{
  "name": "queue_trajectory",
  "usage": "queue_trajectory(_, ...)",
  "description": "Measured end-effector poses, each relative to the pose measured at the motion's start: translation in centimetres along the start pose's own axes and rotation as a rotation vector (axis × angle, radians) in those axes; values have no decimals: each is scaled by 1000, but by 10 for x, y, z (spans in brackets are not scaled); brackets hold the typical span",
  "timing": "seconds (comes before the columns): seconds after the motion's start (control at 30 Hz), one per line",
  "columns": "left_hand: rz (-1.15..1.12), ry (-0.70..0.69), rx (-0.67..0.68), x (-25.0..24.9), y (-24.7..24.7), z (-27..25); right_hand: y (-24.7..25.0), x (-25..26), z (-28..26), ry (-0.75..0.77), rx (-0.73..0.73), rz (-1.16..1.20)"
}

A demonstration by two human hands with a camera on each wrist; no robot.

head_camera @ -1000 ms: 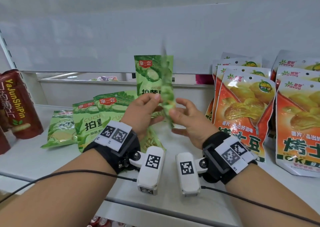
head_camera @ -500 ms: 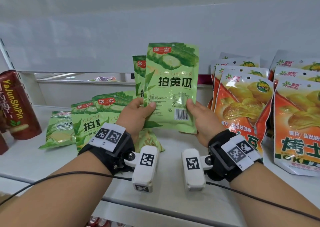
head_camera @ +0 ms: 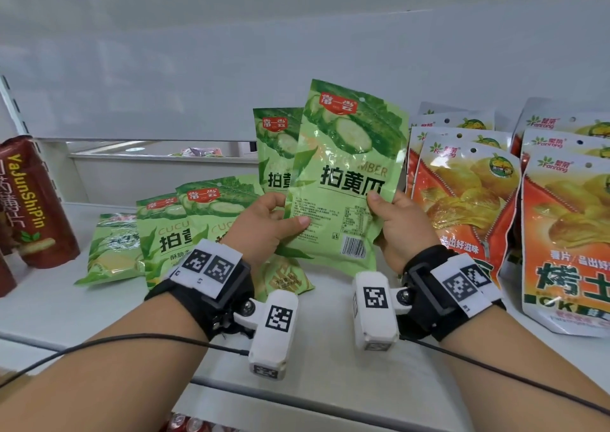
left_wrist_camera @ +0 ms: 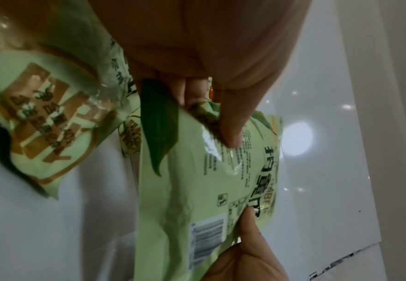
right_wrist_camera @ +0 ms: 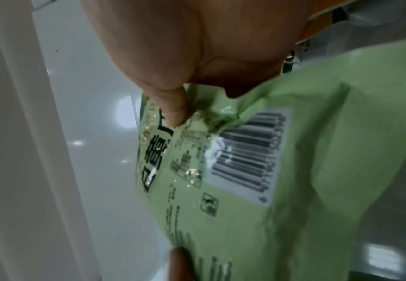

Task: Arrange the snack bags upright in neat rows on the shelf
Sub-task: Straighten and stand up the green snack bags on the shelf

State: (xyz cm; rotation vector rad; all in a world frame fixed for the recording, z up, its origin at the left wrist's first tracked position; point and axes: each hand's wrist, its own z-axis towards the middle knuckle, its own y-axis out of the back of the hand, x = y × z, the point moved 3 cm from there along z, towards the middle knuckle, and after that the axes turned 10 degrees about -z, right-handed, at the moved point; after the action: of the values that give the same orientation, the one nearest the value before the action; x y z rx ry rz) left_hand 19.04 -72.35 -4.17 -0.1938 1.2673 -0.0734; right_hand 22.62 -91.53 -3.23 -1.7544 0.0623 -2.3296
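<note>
A green cucumber snack bag [head_camera: 343, 174] hangs above the white shelf [head_camera: 66, 306], tilted slightly right, its barcode side toward me. My left hand [head_camera: 264, 227] pinches its lower left edge, thumb on the face. My right hand [head_camera: 396, 223] grips its lower right edge. Both wrist views show this bag [left_wrist_camera: 197, 190] [right_wrist_camera: 257, 180] pinched by thumbs. Behind it a second green bag [head_camera: 274, 151] stands upright. More green bags [head_camera: 185, 220] lie flat and overlapping at the left, one [head_camera: 112, 250] furthest left.
Orange chip bags [head_camera: 468, 200] stand in rows at the right, another row [head_camera: 567, 233] at the far right. Dark red bags [head_camera: 33, 200] lean at the far left. The shelf's front edge [head_camera: 330, 395] runs below my wrists. A white back wall rises behind.
A second ago the bag was edge-on and blurred between my hands. It has turned to face me, and now tilts slightly to the right and sits a little higher.
</note>
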Motion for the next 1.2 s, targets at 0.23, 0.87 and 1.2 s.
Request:
queue_trajectory(0.23, -98, -33, -23, -21, -10, 9, -4, 3, -3, 42, 78, 56)
queue_trajectory(0.87, -74, -54, -71, -20, -20, 7, 10, 20, -2, 92, -88, 94)
queue_trajectory(1.2, -196, 72, -58, -32, -32, -1, -23, 13, -24, -10, 207, -293)
